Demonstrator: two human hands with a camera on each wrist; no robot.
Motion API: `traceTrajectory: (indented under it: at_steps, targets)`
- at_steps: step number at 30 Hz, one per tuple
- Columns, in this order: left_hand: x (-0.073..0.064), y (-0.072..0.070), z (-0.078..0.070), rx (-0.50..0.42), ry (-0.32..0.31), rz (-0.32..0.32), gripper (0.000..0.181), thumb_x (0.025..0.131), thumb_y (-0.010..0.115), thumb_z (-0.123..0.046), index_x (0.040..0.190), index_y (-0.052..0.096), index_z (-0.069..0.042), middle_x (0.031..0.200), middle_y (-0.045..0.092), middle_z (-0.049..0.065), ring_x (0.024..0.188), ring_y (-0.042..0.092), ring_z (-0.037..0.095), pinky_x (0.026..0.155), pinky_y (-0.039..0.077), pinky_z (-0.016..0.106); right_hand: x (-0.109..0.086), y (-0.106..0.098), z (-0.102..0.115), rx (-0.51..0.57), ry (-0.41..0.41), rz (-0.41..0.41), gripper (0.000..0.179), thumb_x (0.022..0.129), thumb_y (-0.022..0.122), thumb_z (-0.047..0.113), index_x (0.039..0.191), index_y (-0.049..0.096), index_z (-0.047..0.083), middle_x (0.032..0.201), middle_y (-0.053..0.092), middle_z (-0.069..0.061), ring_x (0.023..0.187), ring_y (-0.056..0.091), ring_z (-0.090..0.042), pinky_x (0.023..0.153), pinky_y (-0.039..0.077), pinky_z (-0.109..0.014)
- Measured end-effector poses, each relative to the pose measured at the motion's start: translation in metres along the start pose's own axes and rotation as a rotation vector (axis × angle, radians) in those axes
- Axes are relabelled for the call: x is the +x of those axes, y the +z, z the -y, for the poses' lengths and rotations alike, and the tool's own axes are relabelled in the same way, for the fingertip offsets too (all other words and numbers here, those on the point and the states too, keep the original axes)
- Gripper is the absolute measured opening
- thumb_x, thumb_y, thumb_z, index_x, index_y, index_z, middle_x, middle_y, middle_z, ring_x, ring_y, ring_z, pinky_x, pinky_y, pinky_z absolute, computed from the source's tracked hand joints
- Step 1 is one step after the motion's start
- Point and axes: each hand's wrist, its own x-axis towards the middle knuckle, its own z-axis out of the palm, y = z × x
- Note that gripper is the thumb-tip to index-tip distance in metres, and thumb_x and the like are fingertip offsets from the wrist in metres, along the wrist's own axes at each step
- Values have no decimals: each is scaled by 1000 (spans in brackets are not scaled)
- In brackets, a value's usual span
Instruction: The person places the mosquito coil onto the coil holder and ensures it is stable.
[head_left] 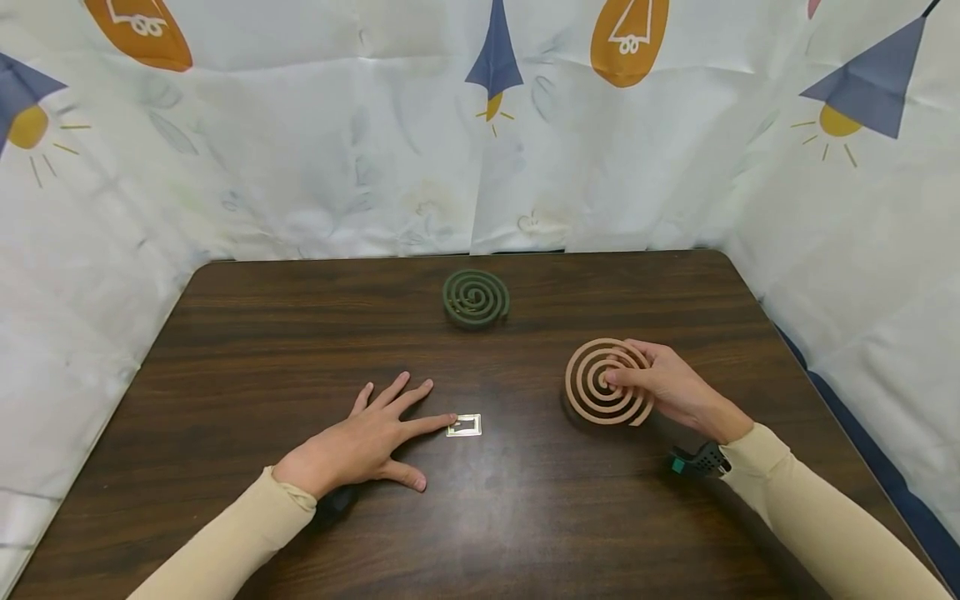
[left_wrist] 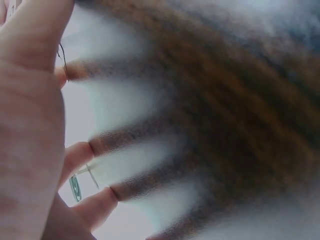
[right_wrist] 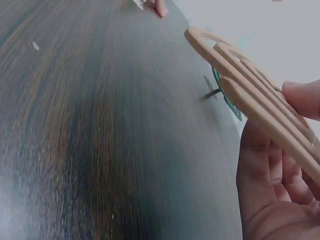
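Observation:
A tan mosquito coil (head_left: 602, 382) is in my right hand (head_left: 678, 387), pinched with the thumb on its upper face and fingers beneath. In the right wrist view the coil (right_wrist: 260, 120) is tilted above the table. My left hand (head_left: 363, 446) is spread low over the table with straight fingers. Its index fingertip touches a small shiny metal coil stand (head_left: 464, 426), a flat rectangular plate with a cut-out. Most of the left wrist view is blurred, with the side of the left hand (left_wrist: 30, 135) close to the camera.
A dark green mosquito coil (head_left: 476, 297) is near the table's far edge, and seems raised on a thin support (right_wrist: 212, 93) in the right wrist view. The dark wooden table (head_left: 300, 325) is enclosed by white printed curtains (head_left: 337, 167) at the back and sides.

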Motion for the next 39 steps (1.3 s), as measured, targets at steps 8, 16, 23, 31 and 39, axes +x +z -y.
traceTrajectory:
  at_steps: [8,16,23,31,39]
  targets:
    - [0,-2,-2,13,4,3,89,79,66,-73,158,38,-46,173,26,14,160,16,50,113,19,85,1,8,3,15,1,13,49,98,72,10,138,48,-3,107,71,3,92,71,-7,81,62,-27]
    - [0,-3,-3,10,3,7,89,79,67,-72,158,38,-46,173,25,15,160,16,51,112,18,85,4,16,4,28,-5,22,50,96,73,10,137,49,-4,105,71,2,90,71,-8,80,62,-26]
    - [1,-2,-2,9,5,7,89,79,67,-73,159,37,-46,173,26,15,159,17,51,112,18,85,6,21,5,21,17,21,62,97,73,11,147,42,-6,108,71,2,89,71,-7,80,62,-26]
    - [3,-1,-2,12,-7,11,93,77,70,-72,159,36,-46,173,25,13,161,14,49,114,18,84,10,30,7,35,19,39,61,96,74,11,147,44,-3,110,71,-1,90,71,-8,80,62,-27]
    - [4,-2,-2,16,-15,19,94,77,72,-70,160,36,-45,173,25,13,161,14,49,114,19,84,16,38,8,68,25,77,63,96,73,8,150,42,-3,115,70,-4,95,73,-8,83,62,-26]
